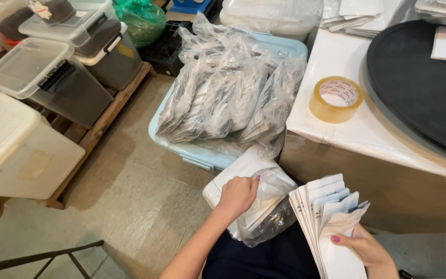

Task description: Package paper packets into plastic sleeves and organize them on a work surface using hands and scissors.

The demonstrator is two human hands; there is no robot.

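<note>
My left hand [237, 196] reaches into a clear plastic bag [268, 206] of white flat pouches on my lap, its fingers closed on pouches inside the bag. My right hand [362, 248] grips a fanned stack of white pouches [326, 217] upright at the lower right. A pale blue bin [202, 152] in front of me holds several clear plastic bags of pouches [228, 88].
A roll of tan packing tape [335, 98] lies on the white table [347, 132] at right, beside a round black tray [419, 82]. Lidded grey storage boxes [52, 77] stand on a wooden pallet [99, 129] at left. A black metal frame [37, 257] shows lower left.
</note>
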